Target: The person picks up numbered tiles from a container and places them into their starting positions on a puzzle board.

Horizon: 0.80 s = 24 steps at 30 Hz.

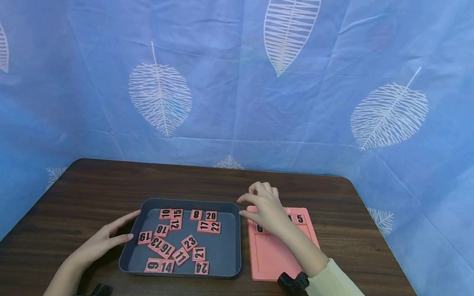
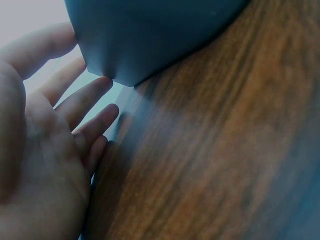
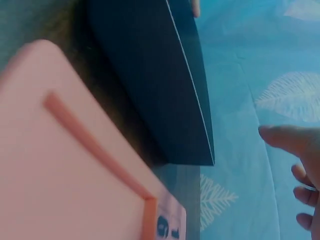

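A dark grey tray (image 1: 227, 253) holds several pink number tiles (image 1: 189, 242), some turned sideways or upside down. At its left side my left hand (image 1: 100, 241) rests fingertips against the tray, fingers mostly extended; the left wrist view shows the fingers touching the tray's outer wall (image 2: 150, 35). My right hand (image 1: 267, 209) hovers over the gap between the tray's right edge and a pink board (image 1: 274, 260). Its thumb and forefinger are apart with nothing visible between them, the other fingers loosely bent. Tiles such as the 5 tile (image 1: 300, 219) sit along the board's top; my wrist hides others.
Both objects lie on a dark wood table (image 1: 360, 271). A blue cloth (image 1: 224, 96) with white leaf patterns hangs behind and at the sides. Black wrist cameras are on both wrists, and the right arm's pale sleeve (image 1: 342, 290) reaches past the board's lower right.
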Tool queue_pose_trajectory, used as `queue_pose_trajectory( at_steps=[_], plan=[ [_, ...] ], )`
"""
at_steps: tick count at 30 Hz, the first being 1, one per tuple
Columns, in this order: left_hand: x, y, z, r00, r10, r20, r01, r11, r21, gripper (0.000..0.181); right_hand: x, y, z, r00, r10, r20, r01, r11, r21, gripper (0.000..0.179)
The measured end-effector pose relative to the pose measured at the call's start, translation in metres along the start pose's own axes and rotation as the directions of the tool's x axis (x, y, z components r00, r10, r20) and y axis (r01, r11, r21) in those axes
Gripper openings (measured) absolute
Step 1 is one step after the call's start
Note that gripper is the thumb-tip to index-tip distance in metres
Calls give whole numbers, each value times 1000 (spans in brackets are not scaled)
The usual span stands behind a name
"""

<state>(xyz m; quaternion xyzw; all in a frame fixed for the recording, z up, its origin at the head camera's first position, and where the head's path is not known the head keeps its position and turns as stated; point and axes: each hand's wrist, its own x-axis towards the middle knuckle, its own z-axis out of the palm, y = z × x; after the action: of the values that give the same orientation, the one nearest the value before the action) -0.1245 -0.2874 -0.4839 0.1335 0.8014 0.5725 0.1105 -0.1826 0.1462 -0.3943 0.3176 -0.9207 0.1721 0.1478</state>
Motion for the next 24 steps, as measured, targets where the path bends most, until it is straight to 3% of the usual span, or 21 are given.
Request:
queue_pose_trajectory(
  at_steps=[6,13,20,24],
  plan=[
    [1,0,0,1000,-3,-5,3,1000,9,61,28,-7,9,982,-162,93,165,986,-17,25],
    [0,0,-1,1000,-5,6,5,1000,-8,62,57,-18,23,933,-297,202,309,951,-31,30],
    [1,1,-3,1000,-14,10,14,1000,-5,62,78,-26,40,885,-354,303,398,912,-97,33],
    [1,1,-4,1000,-14,6,14,1000,1,62,86,-29,49,871,-347,347,412,901,-134,35]
  ],
)
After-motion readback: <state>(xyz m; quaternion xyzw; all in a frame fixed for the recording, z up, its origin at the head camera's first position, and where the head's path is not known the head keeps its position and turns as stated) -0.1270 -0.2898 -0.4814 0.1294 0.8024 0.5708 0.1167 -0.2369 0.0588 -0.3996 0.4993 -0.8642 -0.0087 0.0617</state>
